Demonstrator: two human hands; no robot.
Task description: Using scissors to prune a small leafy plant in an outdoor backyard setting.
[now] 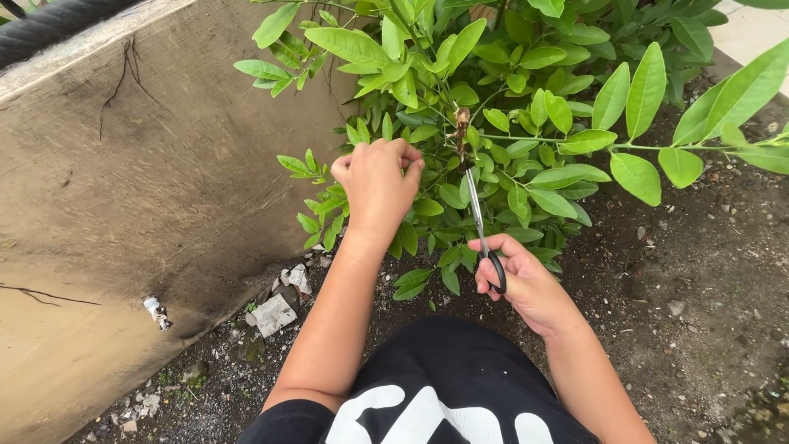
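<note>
Scene: a person crouches over dark, stony soil [699, 329], head camera looking down past black clothing with a white print [444, 386] at a leafy green shrub [509, 107].

Left hand: the left hand [378, 182] is curled shut at about 10 o'clock from the middle of the view, fingertips pinched on a sprig of the shrub — what exactly lies inside the fist is hidden by the fingers.

Right hand: the right hand [518, 279] sits at roughly 5 o'clock from the left hand, closed around the black loop handles of a pair of scissors [481, 222].

Scissors: the slim metal blades point toward 12 o'clock, running up from the hand to a brown, woody stem tip [461, 127] among the leaves; the blades look nearly together, and whether they touch the stem cannot be told.

Shrub: it fills the view from 11 to 3 o'clock, one long branch with broad leaves [649, 140] reaching out toward 3 o'clock over the soil.

Wall: a weathered concrete slab [148, 181], cracked and stained, stands at 9 o'clock, just beside the shrub.

Ground: pale broken rubble [275, 312] lies at the foot of the slab, at about 7 o'clock from the left hand — small stones are scattered across the soil at 4 o'clock.
</note>
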